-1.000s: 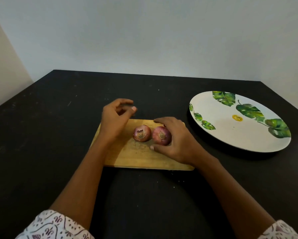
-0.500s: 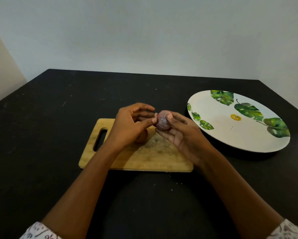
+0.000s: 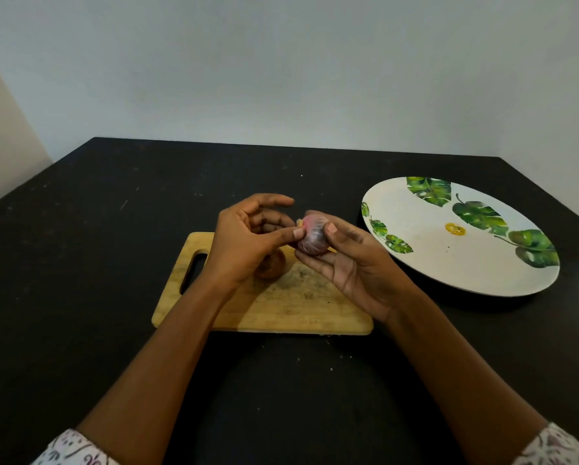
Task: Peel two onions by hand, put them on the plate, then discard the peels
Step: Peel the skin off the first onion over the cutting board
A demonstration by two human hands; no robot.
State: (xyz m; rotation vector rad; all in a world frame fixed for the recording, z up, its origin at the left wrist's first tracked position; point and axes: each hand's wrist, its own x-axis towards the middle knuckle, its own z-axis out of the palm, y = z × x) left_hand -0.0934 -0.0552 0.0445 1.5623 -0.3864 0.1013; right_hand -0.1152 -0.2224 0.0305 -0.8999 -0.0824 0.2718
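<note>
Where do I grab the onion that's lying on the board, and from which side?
Take the onion across its round sides, thumb opposite fingers, coming from above. It is a small ball low on the board, so nothing else offers a hold. The left hand, busy with the right hand on the other onion, covers its left part, so the right side looks freer.

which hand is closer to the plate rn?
Right. The right hand, holding an onion, is just left of the plate; the left hand is farther left, pinching the onion's tip.
</note>
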